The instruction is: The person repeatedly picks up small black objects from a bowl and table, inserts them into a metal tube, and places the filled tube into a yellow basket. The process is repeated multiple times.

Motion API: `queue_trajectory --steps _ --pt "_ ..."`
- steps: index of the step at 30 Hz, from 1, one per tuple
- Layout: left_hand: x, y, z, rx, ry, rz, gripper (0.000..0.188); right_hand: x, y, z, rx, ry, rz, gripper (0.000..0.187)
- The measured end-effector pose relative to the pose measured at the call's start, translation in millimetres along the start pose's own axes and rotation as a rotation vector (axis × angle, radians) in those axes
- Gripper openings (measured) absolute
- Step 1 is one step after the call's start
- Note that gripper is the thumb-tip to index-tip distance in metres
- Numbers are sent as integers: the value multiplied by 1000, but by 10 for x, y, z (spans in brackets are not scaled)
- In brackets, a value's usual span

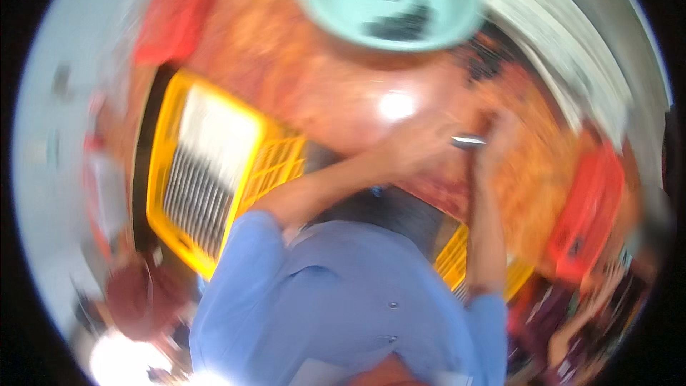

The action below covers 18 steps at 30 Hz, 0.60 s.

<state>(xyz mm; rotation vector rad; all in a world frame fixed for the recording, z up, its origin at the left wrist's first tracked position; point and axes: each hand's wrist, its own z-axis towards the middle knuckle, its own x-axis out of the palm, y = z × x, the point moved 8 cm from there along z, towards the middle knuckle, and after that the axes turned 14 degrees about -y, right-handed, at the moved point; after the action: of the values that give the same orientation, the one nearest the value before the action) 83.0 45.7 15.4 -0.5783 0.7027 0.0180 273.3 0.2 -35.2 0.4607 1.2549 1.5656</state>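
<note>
Over the reddish-brown table (343,111), my two hands are close together and smeared by motion. Between them is a small, narrow piece (469,141), silver-white on top with a dark underside; its exact kind is not clear. My left hand (423,141) reaches in from the left, its fingers closed at one end of the piece. Just beyond the other end is my right hand (498,136), too blurred to show its fingers. Small dark pieces (486,57) lie scattered on the table past my hands. More dark pieces (404,23) rest inside a pale green basin (314,1).
A yellow crate (158,179) holding a row of thin strips stands left of me; another yellow crate (451,261) shows beside my right forearm. Red trays (179,18) (589,207) sit at both table sides. Another person's arm (572,336) is at lower right.
</note>
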Motion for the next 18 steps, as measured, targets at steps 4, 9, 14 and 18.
queue_trajectory --steps 4,9,14,18 --pt "-160 146 -321 -860 -24 -655 41 -180 -195 -7 300 -97 253 30" --pt "-663 128 -678 -872 13 -515 42 -2 124 12 242 38 102 38" --pt "-1254 256 -990 -849 -251 -410 35 9 58 57 184 57 39 39" --pt "-1983 409 -1388 -1071 -522 -427 32 39 185 26 140 94 12 41"
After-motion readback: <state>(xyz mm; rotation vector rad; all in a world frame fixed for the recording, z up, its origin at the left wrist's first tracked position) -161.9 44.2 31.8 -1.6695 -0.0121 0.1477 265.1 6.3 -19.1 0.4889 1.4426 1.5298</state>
